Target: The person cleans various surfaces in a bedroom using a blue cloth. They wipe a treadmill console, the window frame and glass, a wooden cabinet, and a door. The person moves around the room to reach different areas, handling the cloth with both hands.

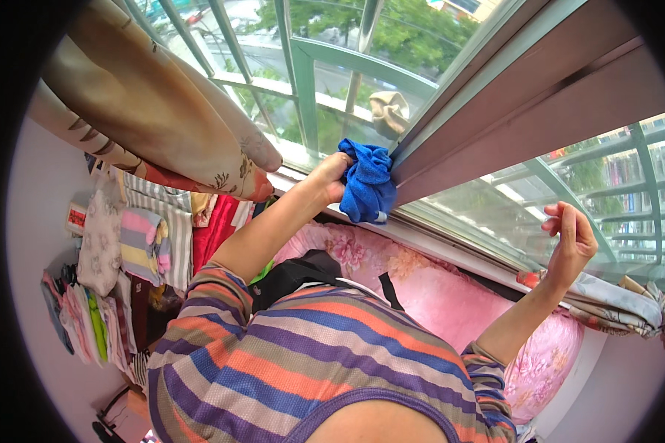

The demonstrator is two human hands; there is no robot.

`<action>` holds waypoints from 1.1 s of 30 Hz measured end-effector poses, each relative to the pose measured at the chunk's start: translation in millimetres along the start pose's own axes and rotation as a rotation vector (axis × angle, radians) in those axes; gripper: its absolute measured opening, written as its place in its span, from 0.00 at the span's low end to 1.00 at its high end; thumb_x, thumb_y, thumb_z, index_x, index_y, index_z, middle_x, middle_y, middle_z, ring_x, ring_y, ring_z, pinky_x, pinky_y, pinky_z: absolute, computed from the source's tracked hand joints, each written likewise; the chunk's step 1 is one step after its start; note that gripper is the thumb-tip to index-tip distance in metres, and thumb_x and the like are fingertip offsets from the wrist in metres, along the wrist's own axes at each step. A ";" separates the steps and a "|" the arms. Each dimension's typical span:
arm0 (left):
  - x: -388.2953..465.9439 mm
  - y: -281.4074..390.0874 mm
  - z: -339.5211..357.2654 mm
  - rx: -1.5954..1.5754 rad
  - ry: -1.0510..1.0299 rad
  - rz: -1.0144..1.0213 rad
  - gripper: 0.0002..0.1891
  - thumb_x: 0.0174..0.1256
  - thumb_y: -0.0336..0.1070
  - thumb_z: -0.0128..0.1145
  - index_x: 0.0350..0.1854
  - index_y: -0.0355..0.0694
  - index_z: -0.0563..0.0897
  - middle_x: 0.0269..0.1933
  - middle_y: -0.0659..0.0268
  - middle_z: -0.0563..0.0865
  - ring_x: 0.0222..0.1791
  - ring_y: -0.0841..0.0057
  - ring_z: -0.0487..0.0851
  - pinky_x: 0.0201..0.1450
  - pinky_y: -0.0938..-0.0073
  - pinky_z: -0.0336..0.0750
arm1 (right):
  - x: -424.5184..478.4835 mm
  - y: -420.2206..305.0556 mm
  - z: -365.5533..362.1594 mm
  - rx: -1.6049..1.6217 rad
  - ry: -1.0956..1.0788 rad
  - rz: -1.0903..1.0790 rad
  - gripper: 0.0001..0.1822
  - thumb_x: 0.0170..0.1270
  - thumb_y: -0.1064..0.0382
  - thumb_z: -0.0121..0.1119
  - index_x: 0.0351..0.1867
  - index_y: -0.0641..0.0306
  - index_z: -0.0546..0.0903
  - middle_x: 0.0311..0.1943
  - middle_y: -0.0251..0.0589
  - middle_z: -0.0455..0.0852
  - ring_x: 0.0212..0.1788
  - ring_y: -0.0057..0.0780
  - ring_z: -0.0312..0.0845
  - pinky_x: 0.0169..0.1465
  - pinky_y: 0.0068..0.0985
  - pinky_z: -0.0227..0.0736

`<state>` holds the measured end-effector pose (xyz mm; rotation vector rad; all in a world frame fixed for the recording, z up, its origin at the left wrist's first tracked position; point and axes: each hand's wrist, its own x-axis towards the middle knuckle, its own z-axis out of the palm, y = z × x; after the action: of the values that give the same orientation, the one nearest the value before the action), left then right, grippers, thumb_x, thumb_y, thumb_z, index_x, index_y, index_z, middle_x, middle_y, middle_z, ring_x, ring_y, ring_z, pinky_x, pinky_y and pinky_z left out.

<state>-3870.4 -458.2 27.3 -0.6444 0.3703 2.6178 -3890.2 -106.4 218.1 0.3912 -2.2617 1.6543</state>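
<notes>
A bunched blue cloth (367,180), with a small white tag at its lower edge, is in the grip of my left hand (332,176). The cloth rests against the lower end of the brownish window frame post (510,105), beside the sliding glass. My right hand (572,241) is raised in front of the right window pane (493,221), its fingers loosely bent and apart, with nothing seen in it. Below both hands runs the window sill track (443,235).
A tan floral curtain (172,111) hangs bunched at the left, and another curtain (615,302) lies gathered at the right. Pink floral bedding (421,293) is below the sill. Clothes (91,321) hang on the left wall. Metal bars (238,44) stand outside the glass.
</notes>
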 end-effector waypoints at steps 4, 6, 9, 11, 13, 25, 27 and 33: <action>60.8 -17.9 -81.2 -0.073 0.281 -0.058 0.13 0.72 0.37 0.42 0.34 0.37 0.79 0.34 0.58 0.84 0.30 0.65 0.83 0.42 0.55 0.80 | 0.0 -1.9 -1.2 0.007 -0.014 -0.003 0.10 0.68 0.65 0.56 0.39 0.71 0.84 0.30 0.44 0.87 0.24 0.20 0.77 0.28 0.16 0.65; 102.9 -22.6 -135.2 -0.083 0.384 -0.118 0.13 0.72 0.37 0.42 0.35 0.36 0.79 0.35 0.56 0.84 0.31 0.64 0.83 0.43 0.54 0.80 | 2.1 -2.5 -5.7 0.022 -0.043 -0.008 0.09 0.69 0.66 0.56 0.40 0.71 0.83 0.31 0.44 0.87 0.24 0.20 0.78 0.29 0.16 0.65; 114.9 -22.1 -148.8 -0.046 0.442 -0.210 0.13 0.72 0.36 0.43 0.36 0.35 0.79 0.37 0.54 0.84 0.33 0.62 0.83 0.44 0.52 0.80 | 2.1 -0.7 -4.9 0.008 -0.062 -0.025 0.09 0.69 0.66 0.56 0.40 0.70 0.83 0.31 0.43 0.87 0.24 0.20 0.78 0.29 0.15 0.66; 98.7 -4.8 -124.9 -0.062 0.390 -0.230 0.13 0.72 0.36 0.43 0.37 0.35 0.79 0.38 0.52 0.84 0.35 0.61 0.83 0.45 0.50 0.80 | 0.8 0.1 -5.8 -0.020 -0.064 -0.023 0.10 0.69 0.65 0.56 0.41 0.70 0.83 0.31 0.43 0.87 0.24 0.20 0.78 0.29 0.15 0.66; 53.8 20.8 -81.9 -0.083 0.342 -0.124 0.12 0.71 0.36 0.43 0.38 0.35 0.79 0.39 0.50 0.84 0.36 0.59 0.84 0.46 0.49 0.79 | 0.5 0.6 -0.8 -0.027 -0.043 -0.011 0.10 0.69 0.65 0.56 0.41 0.70 0.83 0.31 0.43 0.87 0.24 0.19 0.79 0.30 0.15 0.66; -45.1 46.7 28.6 1.431 0.682 1.888 0.19 0.61 0.34 0.55 0.53 0.32 0.71 0.52 0.50 0.75 0.55 0.52 0.72 0.63 0.57 0.61 | -12.3 -10.2 40.3 -0.111 0.029 -0.155 0.07 0.68 0.67 0.57 0.41 0.68 0.84 0.30 0.38 0.87 0.26 0.17 0.80 0.28 0.12 0.66; -17.2 31.8 -20.5 1.358 0.652 1.712 0.19 0.58 0.31 0.54 0.52 0.31 0.72 0.54 0.46 0.72 0.57 0.46 0.67 0.66 0.57 0.57 | -17.7 -14.8 48.6 -0.148 0.020 -0.184 0.06 0.66 0.70 0.58 0.41 0.68 0.84 0.30 0.38 0.87 0.26 0.19 0.81 0.29 0.14 0.70; 21.9 21.0 -127.2 1.291 1.035 1.328 0.09 0.48 0.21 0.55 0.34 0.33 0.75 0.41 0.51 0.76 0.47 0.56 0.71 0.58 0.60 0.64 | -17.5 -26.4 65.8 -0.207 -0.057 -0.398 0.06 0.63 0.75 0.59 0.40 0.70 0.84 0.31 0.41 0.88 0.26 0.21 0.82 0.29 0.15 0.74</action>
<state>-3849.2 -513.5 -89.3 -1.3533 3.1984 1.6572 -3869.5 -176.3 215.2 0.7849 -2.1870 1.2136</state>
